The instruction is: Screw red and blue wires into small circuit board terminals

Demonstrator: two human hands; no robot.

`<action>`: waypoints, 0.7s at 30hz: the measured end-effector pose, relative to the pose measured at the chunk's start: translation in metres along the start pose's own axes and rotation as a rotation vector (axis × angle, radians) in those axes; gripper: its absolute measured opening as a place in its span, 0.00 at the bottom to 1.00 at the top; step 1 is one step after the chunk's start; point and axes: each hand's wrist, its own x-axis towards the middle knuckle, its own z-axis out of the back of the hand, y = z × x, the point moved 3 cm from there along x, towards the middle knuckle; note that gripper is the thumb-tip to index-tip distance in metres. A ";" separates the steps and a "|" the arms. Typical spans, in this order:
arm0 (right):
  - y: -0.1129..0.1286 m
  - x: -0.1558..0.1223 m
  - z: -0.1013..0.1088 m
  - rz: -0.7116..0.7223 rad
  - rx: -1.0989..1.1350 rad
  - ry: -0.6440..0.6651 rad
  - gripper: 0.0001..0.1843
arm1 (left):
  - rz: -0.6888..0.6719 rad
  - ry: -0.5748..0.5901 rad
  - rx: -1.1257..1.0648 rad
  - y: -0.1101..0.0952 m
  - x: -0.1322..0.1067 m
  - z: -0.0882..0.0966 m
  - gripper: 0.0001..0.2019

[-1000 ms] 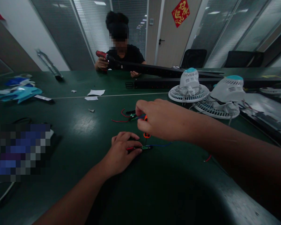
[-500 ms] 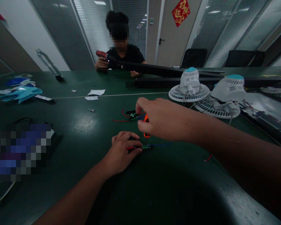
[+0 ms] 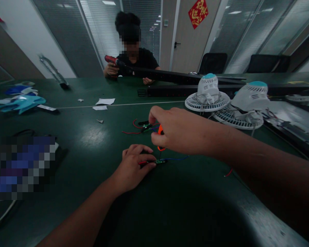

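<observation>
Two hands at work on a dark green bench [image 3: 74, 137], both near the front edge. Left hand [image 3: 132, 168] is curled and pressing down on a small green circuit board [image 3: 159, 161], pinning it to the bench; the board sits just past the fingertips, partly under them, with a red wire and a blue wire [image 3: 176, 158] leading off it. Right hand [image 3: 176, 130] is clenched around an orange-handled tool [image 3: 160, 130], held upright above the board. Exact tool type can't be told, since the fingers hide most of it.

Just beyond, a second small board [image 3: 146, 126] lies on the bench with red and blue leads, apart from both hands. A loose red wire end [image 3: 228, 172] lies off to the right.

Further back: two white fan units with teal caps [image 3: 208, 90], a long black bar [image 3: 185, 90], and paper scraps [image 3: 105, 101]. Left side has a heap of blue gloves [image 3: 20, 104] and a pixelated patch [image 3: 20, 164] — contents can't be made out.

Across the bench, a co-worker [image 3: 136, 58] grips a red cordless drill [image 3: 112, 60] — separate hands, not touching any of this.
</observation>
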 end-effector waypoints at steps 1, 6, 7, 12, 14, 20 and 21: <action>0.000 0.000 0.000 0.001 0.000 -0.001 0.18 | 0.002 0.002 -0.002 0.000 0.000 0.000 0.08; -0.001 0.000 -0.001 0.013 0.005 -0.007 0.18 | 0.011 0.000 -0.013 -0.001 0.000 0.001 0.09; -0.001 0.000 -0.001 0.014 0.006 -0.010 0.18 | 0.012 -0.001 -0.014 -0.001 0.000 0.001 0.09; -0.002 0.001 -0.001 0.011 0.005 -0.009 0.18 | 0.001 -0.004 -0.015 0.000 0.000 0.000 0.09; -0.002 0.000 -0.001 0.011 0.005 -0.007 0.19 | 0.008 0.002 -0.011 0.000 0.000 -0.001 0.08; -0.002 0.000 -0.002 0.015 0.010 -0.001 0.19 | 0.012 0.012 -0.003 -0.001 0.000 0.000 0.09; -0.002 0.000 -0.001 0.016 0.010 0.000 0.19 | 0.010 0.012 -0.003 -0.001 0.000 0.000 0.09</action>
